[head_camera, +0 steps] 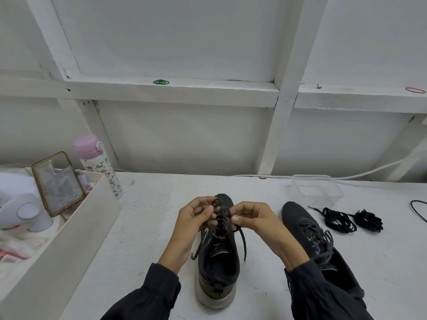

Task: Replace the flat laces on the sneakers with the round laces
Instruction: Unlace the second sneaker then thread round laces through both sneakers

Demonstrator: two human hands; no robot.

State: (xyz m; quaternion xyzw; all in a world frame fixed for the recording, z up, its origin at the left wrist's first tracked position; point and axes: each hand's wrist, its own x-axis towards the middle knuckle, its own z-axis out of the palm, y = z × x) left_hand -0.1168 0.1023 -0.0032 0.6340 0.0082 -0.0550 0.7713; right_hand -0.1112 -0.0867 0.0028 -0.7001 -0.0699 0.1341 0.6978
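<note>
A dark sneaker point(217, 262) stands in the middle of the white table, toe pointing away from me. Its dark lace point(242, 241) is threaded through the eyelets, and two loose ends hang down its sides. My left hand point(196, 218) pinches a loop of that lace above the tongue. My right hand point(251, 218) pinches the other loop beside it. The second dark sneaker point(307, 232) lies to the right with its lace tied, partly behind my right sleeve. Two bundles of black laces point(339, 220) point(368, 220) lie further right on the table.
A clear plastic container point(316, 188) sits behind the right sneaker. At the left stand a white box wall point(76, 239), a phone point(57, 183) leaning on it and a pink-capped bottle point(99, 165). A black cable point(418, 209) curls at the right edge.
</note>
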